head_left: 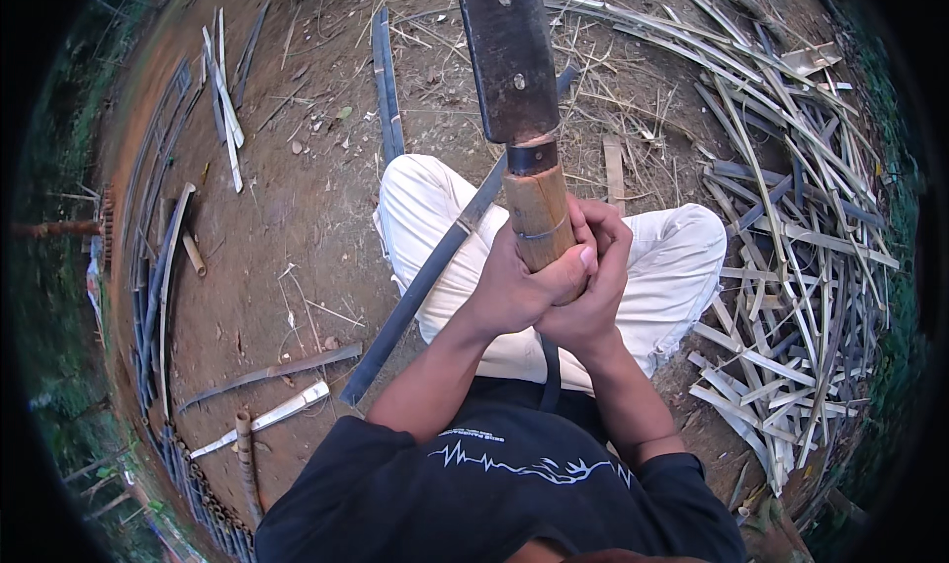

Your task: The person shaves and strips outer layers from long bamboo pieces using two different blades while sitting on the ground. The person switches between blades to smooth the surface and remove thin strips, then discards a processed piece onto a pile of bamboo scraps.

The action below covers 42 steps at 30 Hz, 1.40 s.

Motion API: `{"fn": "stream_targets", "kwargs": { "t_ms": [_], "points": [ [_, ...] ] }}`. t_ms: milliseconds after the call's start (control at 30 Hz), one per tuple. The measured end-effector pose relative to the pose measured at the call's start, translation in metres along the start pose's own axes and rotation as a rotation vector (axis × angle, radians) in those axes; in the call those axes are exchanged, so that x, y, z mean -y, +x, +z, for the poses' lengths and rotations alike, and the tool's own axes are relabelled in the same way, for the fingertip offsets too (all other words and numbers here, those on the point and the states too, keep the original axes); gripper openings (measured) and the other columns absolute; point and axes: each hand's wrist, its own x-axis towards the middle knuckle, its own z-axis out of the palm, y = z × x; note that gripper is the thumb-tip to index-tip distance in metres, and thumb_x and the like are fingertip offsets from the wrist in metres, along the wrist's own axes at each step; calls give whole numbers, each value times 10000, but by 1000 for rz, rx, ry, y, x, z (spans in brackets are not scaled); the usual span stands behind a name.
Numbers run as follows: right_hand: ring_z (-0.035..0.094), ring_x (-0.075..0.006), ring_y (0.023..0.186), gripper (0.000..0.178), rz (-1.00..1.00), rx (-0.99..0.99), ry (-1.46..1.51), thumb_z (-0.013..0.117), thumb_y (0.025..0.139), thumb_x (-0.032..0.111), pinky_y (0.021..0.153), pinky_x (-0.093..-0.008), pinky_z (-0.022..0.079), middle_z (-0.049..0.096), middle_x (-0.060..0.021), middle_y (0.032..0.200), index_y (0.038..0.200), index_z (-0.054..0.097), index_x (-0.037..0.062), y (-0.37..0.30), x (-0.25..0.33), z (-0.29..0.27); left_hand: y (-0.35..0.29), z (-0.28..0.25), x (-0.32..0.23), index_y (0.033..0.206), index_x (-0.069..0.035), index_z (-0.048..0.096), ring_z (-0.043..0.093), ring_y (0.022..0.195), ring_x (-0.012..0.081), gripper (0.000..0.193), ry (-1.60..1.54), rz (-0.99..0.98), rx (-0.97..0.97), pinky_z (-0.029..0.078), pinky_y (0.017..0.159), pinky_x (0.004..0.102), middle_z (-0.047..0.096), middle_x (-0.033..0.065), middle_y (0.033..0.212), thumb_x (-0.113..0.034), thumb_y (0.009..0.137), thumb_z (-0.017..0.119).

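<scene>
Both my hands are closed around the wooden handle of a machete [539,207], held up in front of my lap. Its broad dark blade points away from me and runs out of the top edge; two shiny marks show on the metal. My left hand [509,286] wraps the handle from the left, its thumb lying across toward the other hand. My right hand [598,281] grips from the right, its fingers against the left hand. A dark split bamboo strip [410,301] lies slanting over my left leg, passing behind the machete.
A big heap of split bamboo strips [791,266] lies at right. More bamboo pieces [158,286] line the left side, with a pale strip [267,420] at lower left. Long dark strips [388,88] lie beyond my left knee. Shavings [633,118] litter the dirt ahead.
</scene>
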Motion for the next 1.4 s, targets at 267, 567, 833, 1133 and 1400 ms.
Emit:
{"fn": "stream_targets", "kwargs": {
  "t_ms": [267,567,833,1133,1400],
  "points": [
    [650,-263,930,1226,78,-9,10,820,689,127,832,-368,528,566,-234,1193,1585,-2,-30,3,7,3,-5,1,4,1087,-54,522,560,1122,160,242,61,81,25,446,1007,367,572,117,1211,-129,907,664],
    [259,-330,1469,1270,397,433,358,794,631,373,1211,-437,168,200,-198,1563,1584,51,-17,-13,-15,-65,-13,4,44,1156,35,537,586,1071,330,380,633,383,-79,467,938,400,549,176,1146,-37,803,657],
    [629,-272,1135,654,728,96,485,646,953,293,1041,-389,458,631,-235,1250,1441,380,-52,12,21,-61,-24,49,55,1239,97,416,557,1033,385,622,979,95,-191,423,887,458,478,227,1154,-122,759,744],
    [668,-164,755,230,789,80,476,608,1005,109,653,-293,553,628,-67,851,1185,499,14,20,12,-56,-75,20,43,1339,77,374,421,1240,439,786,1127,132,-27,369,1031,506,369,266,1356,-286,784,797],
    [577,-134,697,489,230,504,-240,661,947,60,662,-291,478,599,-70,807,1411,518,5,-23,-12,-47,-140,-134,-43,1043,45,582,647,683,314,584,1315,-1140,-217,548,676,459,607,127,745,-532,961,612]
  ]
}}
